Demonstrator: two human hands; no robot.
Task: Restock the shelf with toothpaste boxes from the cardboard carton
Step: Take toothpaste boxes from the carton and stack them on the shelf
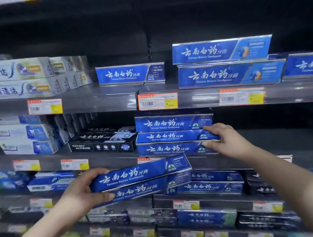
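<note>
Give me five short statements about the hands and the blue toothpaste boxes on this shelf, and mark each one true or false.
1. The left hand holds two blue boxes together. True.
2. The right hand is empty and clear of the shelf. False: it grips the middle box of a three-high blue stack.
3. The held boxes lie level. False: their right ends tilt upward.
4. Black boxes sit left of that stack. True.
5. The carton is in view. False: none shows.
</note>
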